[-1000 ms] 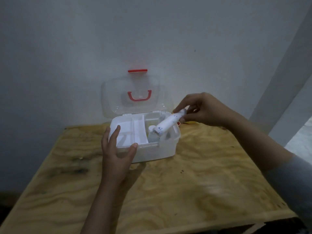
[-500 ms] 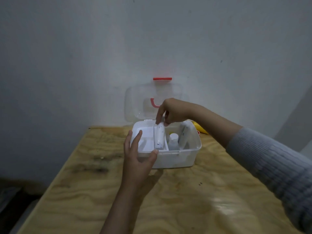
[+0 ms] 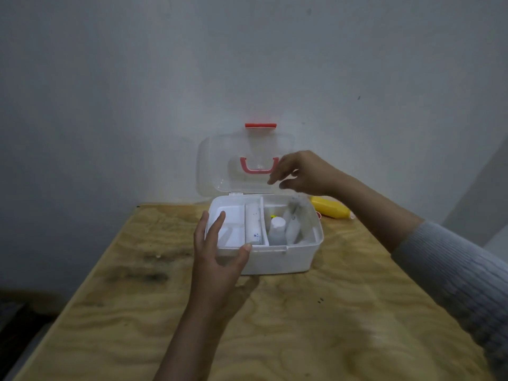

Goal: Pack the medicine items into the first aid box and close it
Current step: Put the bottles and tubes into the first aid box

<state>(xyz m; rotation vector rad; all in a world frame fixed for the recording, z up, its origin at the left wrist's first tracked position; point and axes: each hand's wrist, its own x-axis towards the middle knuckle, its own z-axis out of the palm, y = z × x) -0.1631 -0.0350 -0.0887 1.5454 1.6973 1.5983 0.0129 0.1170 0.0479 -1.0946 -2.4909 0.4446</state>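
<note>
Left hand [image 3: 217,266] gripping the first aid box [image 3: 277,259] corner; right hand [image 3: 302,173] empty, fingers loose.

Plywood bench [image 3: 316,325], pale yellow, with swirling grain and dark smudges on its left part; its far edge meets a grey-white wall. Standing directly on the bench, near the far edge: a white first aid box [image 3: 277,261], lid raised upright toward the wall. Lying on the bench just right of the box, close to its far right corner: a yellow object [image 3: 328,207], long and rounded, partly hidden behind a forearm, its kind not clear. Two tiny dark specks [image 3: 320,300] mark the wood in front of the box.
</note>
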